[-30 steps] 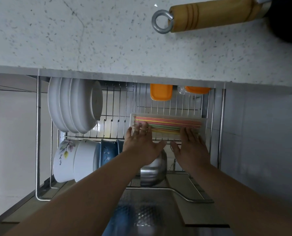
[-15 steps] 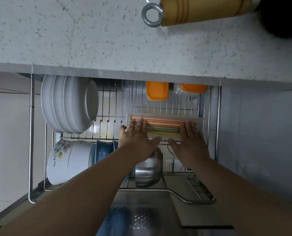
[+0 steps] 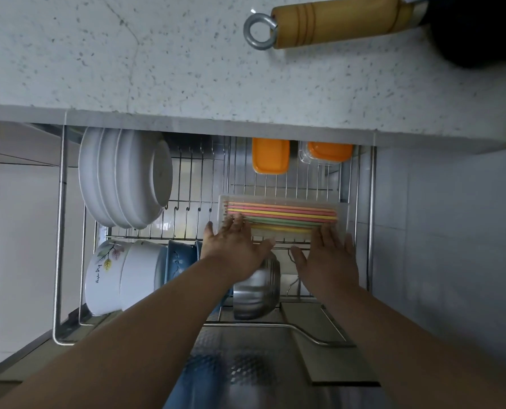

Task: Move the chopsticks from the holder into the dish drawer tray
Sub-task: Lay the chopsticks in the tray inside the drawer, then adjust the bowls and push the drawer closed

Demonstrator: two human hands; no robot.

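Note:
Several coloured chopsticks (image 3: 281, 215) in pink, yellow and green lie side by side in a clear plastic tray (image 3: 342, 209), which rests on the wire rack of the pulled-out dish drawer (image 3: 372, 219). My left hand (image 3: 234, 249) lies flat with its fingertips on the tray's left end, over the chopstick tips. My right hand (image 3: 328, 255) is flat too, fingers apart, touching the tray's near right edge. Neither hand grips anything. No chopstick holder is in view.
White plates (image 3: 122, 178) stand upright at the drawer's back left. White and blue bowls (image 3: 133, 276) and a steel bowl (image 3: 257, 290) sit at the front. Two orange-lidded boxes (image 3: 271, 156) are at the back. A wooden handle with a metal ring (image 3: 328, 22) lies on the speckled counter (image 3: 128, 54).
Both hands have stayed on the tray's near edge. The camera view shifted a little, so the drawer appears slightly higher and further left than a second ago.

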